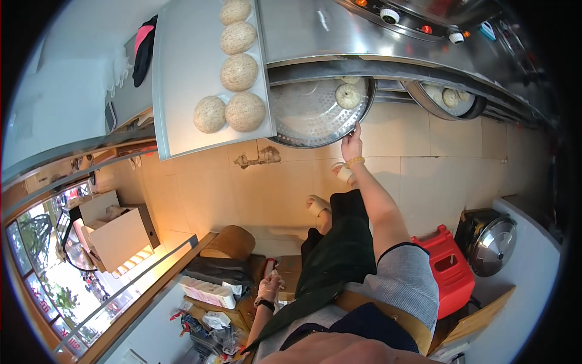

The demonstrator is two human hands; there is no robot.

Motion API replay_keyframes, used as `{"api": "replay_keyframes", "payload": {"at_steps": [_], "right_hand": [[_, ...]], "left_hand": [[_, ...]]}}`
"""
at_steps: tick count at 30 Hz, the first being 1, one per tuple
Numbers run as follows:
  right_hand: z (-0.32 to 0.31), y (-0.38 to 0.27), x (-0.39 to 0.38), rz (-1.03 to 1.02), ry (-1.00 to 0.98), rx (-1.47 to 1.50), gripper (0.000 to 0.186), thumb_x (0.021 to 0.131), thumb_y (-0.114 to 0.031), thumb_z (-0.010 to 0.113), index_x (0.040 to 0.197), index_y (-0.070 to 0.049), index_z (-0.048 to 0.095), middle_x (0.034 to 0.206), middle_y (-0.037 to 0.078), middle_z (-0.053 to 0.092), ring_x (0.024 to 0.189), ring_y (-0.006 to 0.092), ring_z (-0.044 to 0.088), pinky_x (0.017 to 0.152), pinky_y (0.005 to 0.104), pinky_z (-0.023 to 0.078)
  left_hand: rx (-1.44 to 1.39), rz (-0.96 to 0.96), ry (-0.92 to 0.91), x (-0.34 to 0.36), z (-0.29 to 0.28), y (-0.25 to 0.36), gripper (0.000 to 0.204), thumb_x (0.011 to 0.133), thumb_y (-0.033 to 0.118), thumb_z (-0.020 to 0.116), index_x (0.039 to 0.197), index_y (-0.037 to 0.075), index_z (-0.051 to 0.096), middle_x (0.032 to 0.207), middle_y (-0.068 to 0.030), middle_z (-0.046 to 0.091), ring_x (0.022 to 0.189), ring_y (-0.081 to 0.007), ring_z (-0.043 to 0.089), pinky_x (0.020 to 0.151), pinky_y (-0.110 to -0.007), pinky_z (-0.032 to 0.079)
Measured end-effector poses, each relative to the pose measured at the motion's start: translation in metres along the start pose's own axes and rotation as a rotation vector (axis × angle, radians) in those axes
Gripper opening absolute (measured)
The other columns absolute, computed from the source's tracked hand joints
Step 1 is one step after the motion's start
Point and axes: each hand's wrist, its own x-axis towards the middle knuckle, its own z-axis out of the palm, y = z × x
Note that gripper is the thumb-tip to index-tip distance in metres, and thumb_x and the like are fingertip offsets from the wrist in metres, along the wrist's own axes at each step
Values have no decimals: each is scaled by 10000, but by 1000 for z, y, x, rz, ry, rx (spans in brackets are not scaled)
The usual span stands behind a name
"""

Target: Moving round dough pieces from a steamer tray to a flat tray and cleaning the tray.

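Note:
My right hand [351, 145], with a yellow bracelet at the wrist, is closed on the near rim of a round perforated metal steamer tray [303, 115]. The tray sticks out from under the steel counter. A pleated white bun [348, 96] sits at its right side, with another partly hidden behind it. Low beside my body, my left hand [271, 285] wears a thin clear glove and a black wristband. Its fingers look curled; whether anything is in them is hidden. A small red item [270, 266] lies just beyond it.
Several speckled round buns [239, 73] stand on a white tray [182, 73] at the upper left. Another steamer tray [436, 109] with buns is under the counter [303, 30]. A red plastic stool [445, 273] and a lidded metal pot [494, 246] stand at right; a cardboard box [121, 236] at left.

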Motion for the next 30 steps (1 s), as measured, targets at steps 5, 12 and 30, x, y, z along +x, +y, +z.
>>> {"api": "replay_keyframes", "payload": {"at_steps": [5, 12, 30], "right_hand": [[34, -18, -1, 751, 81, 376, 754, 874, -171, 574, 1415, 84, 116, 1032, 236, 604, 769, 275, 656, 582, 356, 556], [75, -13, 30, 1092, -74, 573, 222, 846, -43, 480, 1005, 93, 554, 874, 202, 629, 627, 265, 644, 481, 335, 597], [-11, 20, 65, 846, 241, 885, 447, 779, -121, 727, 1138, 37, 513, 893, 126, 608, 632, 189, 609, 490, 318, 535]], "left_hand": [[27, -24, -29, -5, -1, -6, 382, 922, 333, 604, 1160, 35, 593, 888, -10, 627, 765, -111, 626, 634, -232, 452], [108, -9, 21, 13, -9, 25, 348, 931, 352, 580, 1093, 44, 604, 871, -14, 631, 767, -118, 638, 626, -238, 465], [122, -28, 45, 1, 22, 8, 354, 918, 362, 578, 1014, 24, 624, 844, -58, 644, 729, -129, 638, 600, -276, 526]]}}
